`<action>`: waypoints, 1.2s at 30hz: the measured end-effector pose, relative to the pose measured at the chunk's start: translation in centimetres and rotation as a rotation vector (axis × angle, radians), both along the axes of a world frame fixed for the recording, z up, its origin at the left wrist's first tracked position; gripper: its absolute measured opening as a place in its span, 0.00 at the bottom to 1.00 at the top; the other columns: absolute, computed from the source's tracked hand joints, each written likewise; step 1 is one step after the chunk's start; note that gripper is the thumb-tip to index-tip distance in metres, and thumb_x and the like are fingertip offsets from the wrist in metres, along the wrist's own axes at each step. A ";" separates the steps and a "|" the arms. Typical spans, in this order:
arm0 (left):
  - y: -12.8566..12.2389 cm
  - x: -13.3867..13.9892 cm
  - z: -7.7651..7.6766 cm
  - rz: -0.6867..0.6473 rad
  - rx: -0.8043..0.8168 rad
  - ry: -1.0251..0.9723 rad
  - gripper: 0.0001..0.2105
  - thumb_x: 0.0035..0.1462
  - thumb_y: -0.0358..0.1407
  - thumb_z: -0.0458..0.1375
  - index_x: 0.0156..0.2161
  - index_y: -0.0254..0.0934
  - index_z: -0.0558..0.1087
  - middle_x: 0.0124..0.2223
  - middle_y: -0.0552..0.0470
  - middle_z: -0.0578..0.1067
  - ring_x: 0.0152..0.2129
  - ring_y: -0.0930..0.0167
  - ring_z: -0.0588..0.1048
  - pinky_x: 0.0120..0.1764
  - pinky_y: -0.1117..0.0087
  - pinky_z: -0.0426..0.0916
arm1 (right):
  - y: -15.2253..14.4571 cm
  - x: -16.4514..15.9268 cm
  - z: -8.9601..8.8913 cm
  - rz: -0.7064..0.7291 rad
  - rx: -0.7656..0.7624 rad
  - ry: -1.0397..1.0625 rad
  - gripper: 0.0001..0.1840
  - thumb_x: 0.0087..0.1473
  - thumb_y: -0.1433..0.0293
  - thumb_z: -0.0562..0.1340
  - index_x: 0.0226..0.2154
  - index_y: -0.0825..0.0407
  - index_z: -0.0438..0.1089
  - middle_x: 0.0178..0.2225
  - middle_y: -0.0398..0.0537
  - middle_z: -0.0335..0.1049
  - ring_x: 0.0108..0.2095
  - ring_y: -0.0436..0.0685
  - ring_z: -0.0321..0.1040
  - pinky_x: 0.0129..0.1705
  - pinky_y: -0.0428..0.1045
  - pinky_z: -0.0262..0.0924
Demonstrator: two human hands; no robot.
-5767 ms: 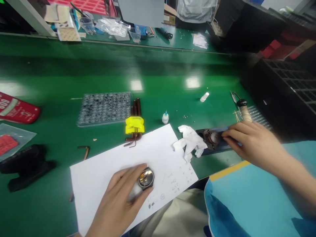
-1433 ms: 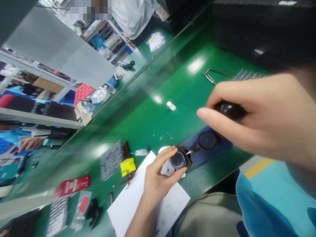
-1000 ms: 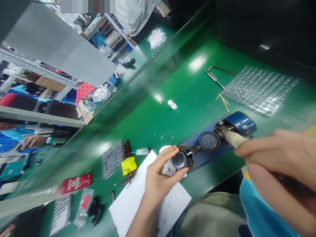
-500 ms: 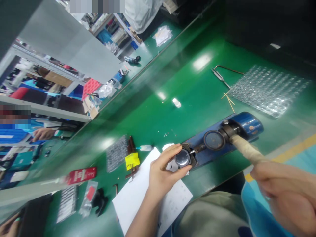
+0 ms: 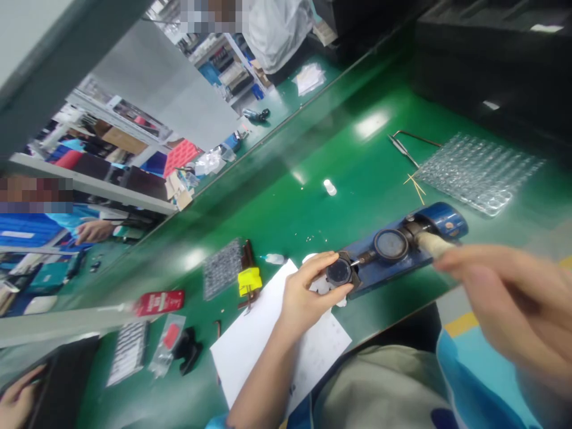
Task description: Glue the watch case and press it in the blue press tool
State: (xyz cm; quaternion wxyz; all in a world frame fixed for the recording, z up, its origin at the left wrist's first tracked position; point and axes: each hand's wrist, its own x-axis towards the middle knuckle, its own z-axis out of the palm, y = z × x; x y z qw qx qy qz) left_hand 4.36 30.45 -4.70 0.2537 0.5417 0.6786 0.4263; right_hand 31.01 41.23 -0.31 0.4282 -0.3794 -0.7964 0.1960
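Observation:
My left hand (image 5: pixel 306 295) holds a round dark piece like a watch case (image 5: pixel 339 271) between thumb and fingers. The piece rests at the left end of a blue bench fixture (image 5: pixel 379 275), where a thin metal tip (image 5: pixel 356 262) meets its rim. Behind the tip the fixture carries a round dial-like disc (image 5: pixel 390 245) and a blue cylinder (image 5: pixel 447 220). My right hand (image 5: pixel 496 292), slightly blurred, is closed around the fixture's pale wrapped lever handle (image 5: pixel 431 243). White paper (image 5: pixel 250 342) lies under my left forearm.
A clear bubbled plastic tray (image 5: pixel 482 170) lies at the right, with thin yellow sticks (image 5: pixel 416 187) beside it. A yellow-tagged tool (image 5: pixel 249 281), a grey mat (image 5: pixel 222 268) and a red bottle (image 5: pixel 159 302) are to the left. Another person's hand (image 5: pixel 95 231) shows at far left.
The lever handle has swung with my right hand, which moved up and inward, and looks shorter from here. The view has shifted slightly. My left hand keeps the round piece at the tip.

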 end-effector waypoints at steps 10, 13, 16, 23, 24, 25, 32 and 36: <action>-0.1 -0.1 0.7 -0.019 0.036 0.101 0.22 0.52 0.41 0.76 0.53 0.42 0.82 0.55 0.41 0.83 0.57 0.56 0.79 0.63 0.50 0.72 | 9.7 -7.6 2.4 -0.104 -0.032 -0.163 0.21 0.66 0.58 0.65 0.57 0.49 0.74 0.43 0.52 0.78 0.36 0.61 0.74 0.43 0.54 0.64; -1.1 0.0 1.7 0.050 0.091 -0.047 0.23 0.55 0.45 0.75 0.54 0.42 0.82 0.57 0.40 0.81 0.57 0.55 0.79 0.63 0.52 0.72 | 7.1 -5.9 1.5 -0.191 0.132 -0.044 0.19 0.68 0.62 0.63 0.56 0.53 0.74 0.47 0.58 0.77 0.41 0.64 0.74 0.49 0.59 0.65; -2.9 1.2 2.9 0.109 0.113 -0.529 0.27 0.63 0.54 0.66 0.59 0.38 0.77 0.50 0.39 0.84 0.48 0.56 0.83 0.51 0.56 0.79 | 2.2 -4.5 0.7 -0.094 0.138 0.128 0.11 0.67 0.68 0.64 0.50 0.49 0.77 0.42 0.53 0.78 0.37 0.61 0.74 0.42 0.55 0.67; -6.7 6.3 5.6 0.031 0.017 -1.456 0.22 0.68 0.54 0.61 0.51 0.37 0.81 0.44 0.43 0.84 0.37 0.66 0.81 0.39 0.69 0.73 | -7.4 -6.5 -2.3 0.581 -0.301 0.232 0.17 0.69 0.70 0.63 0.58 0.42 0.70 0.47 0.48 0.75 0.38 0.53 0.74 0.37 0.46 0.72; -7.1 6.8 5.9 0.046 0.023 -1.507 0.21 0.68 0.53 0.61 0.51 0.37 0.81 0.46 0.43 0.84 0.40 0.65 0.80 0.41 0.69 0.72 | -8.0 -6.9 -2.4 0.564 -0.335 0.265 0.15 0.68 0.71 0.64 0.55 0.43 0.71 0.45 0.48 0.75 0.39 0.53 0.74 0.36 0.45 0.72; -7.6 7.1 6.3 0.057 0.025 -1.548 0.21 0.68 0.53 0.61 0.51 0.37 0.81 0.49 0.42 0.83 0.43 0.64 0.80 0.43 0.69 0.72 | -8.4 -7.2 -2.4 0.546 -0.358 0.289 0.12 0.68 0.71 0.64 0.52 0.43 0.72 0.43 0.48 0.74 0.39 0.53 0.74 0.35 0.45 0.71; -10.8 7.4 7.4 0.025 0.066 -1.680 0.23 0.70 0.53 0.58 0.52 0.36 0.83 0.56 0.39 0.81 0.49 0.62 0.78 0.52 0.66 0.68 | -10.3 -8.1 -0.4 0.578 -0.443 0.289 0.03 0.69 0.70 0.63 0.42 0.44 0.71 0.31 0.40 0.72 0.27 0.48 0.70 0.25 0.39 0.66; -12.1 7.1 7.6 -0.026 0.105 -1.719 0.25 0.75 0.51 0.50 0.54 0.35 0.82 0.57 0.38 0.81 0.49 0.64 0.78 0.51 0.68 0.69 | -11.5 -8.5 0.3 0.570 -0.455 0.274 0.04 0.69 0.68 0.63 0.39 0.45 0.71 0.32 0.42 0.74 0.29 0.49 0.72 0.26 0.40 0.67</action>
